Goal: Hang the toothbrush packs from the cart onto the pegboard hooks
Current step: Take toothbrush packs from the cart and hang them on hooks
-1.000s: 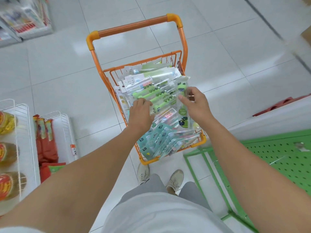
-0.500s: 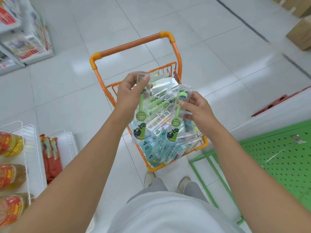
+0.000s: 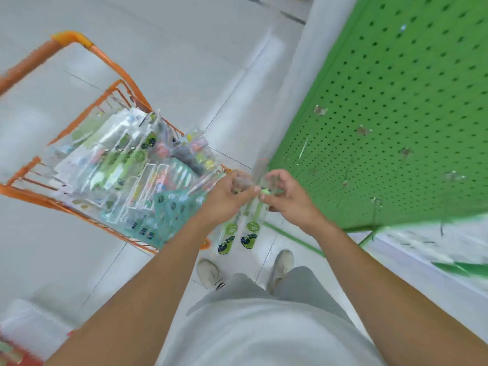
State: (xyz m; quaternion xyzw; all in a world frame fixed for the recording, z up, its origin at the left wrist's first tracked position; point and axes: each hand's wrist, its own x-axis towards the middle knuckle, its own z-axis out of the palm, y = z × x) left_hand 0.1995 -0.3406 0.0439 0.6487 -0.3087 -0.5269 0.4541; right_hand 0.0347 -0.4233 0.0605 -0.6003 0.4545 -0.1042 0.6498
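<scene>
Pinching the tops of two clear toothbrush packs (image 3: 239, 231), the left hand (image 3: 227, 199) and the right hand (image 3: 286, 196) meet near the middle of the head view, fingertips almost touching. The left hand's thumb and forefinger close on the upper edge of the packs; the right hand's curled fingers grip the same upper edge from the 3 o'clock side. The packs hang straight down from the hands toward 6 o'clock, side by side, each showing a green brush handle and a dark round cartoon figure at its lower end, above the person's two pale shoes (image 3: 211, 273). Motion blur softens the packs' outlines, so whether they overlap I cannot tell.

At 9 o'clock from the hands stands the orange cart (image 3: 31, 194), its basket heaped with more packaged toothbrushes (image 3: 126, 167) in clear, green and teal wrappers; the handle bar rises toward 10 o'clock. At 2 o'clock lies the green pegboard (image 3: 396, 88), dotted with holes and carrying several thin metal hooks (image 3: 303, 147), all bare. A white ledge (image 3: 298, 75) borders the board's left edge, and pale floor tiles (image 3: 184, 48) fill the 12 o'clock area.
</scene>
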